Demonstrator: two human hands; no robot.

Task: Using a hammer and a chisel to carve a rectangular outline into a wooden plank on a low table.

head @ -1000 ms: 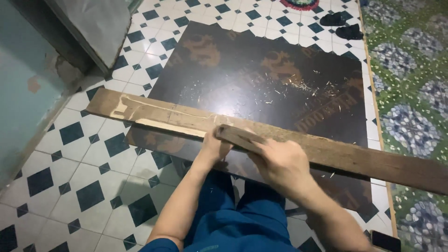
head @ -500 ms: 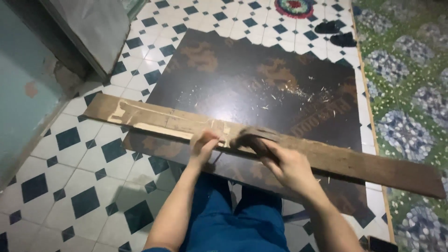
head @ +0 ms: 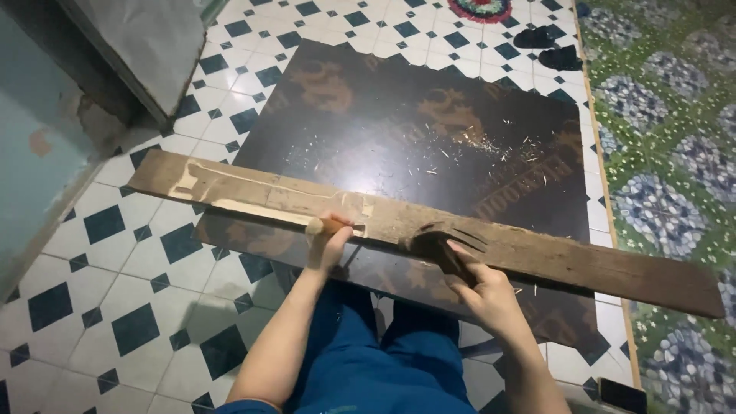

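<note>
The left hand (head: 328, 244) is closed around a short wooden-handled tool (head: 326, 225), probably a chisel, though its blade is hidden, set on the near edge of the long plank (head: 537, 257). The right hand (head: 479, 287) grips a dark hammer (head: 429, 241) whose head rests on the plank just right of the tool. The plank lies across the near edge of a dark board (head: 414, 130) strewn with wood chips (head: 491, 146) on the tiled floor (head: 115, 291). With both hands busy and the plank unclamped, a blow could skid it and glance onto the left fingers.

A single head-worn camera looks steeply down, close over the long weathered wooden plank (head: 429, 230) on the dark square board (head: 429, 138).
</note>
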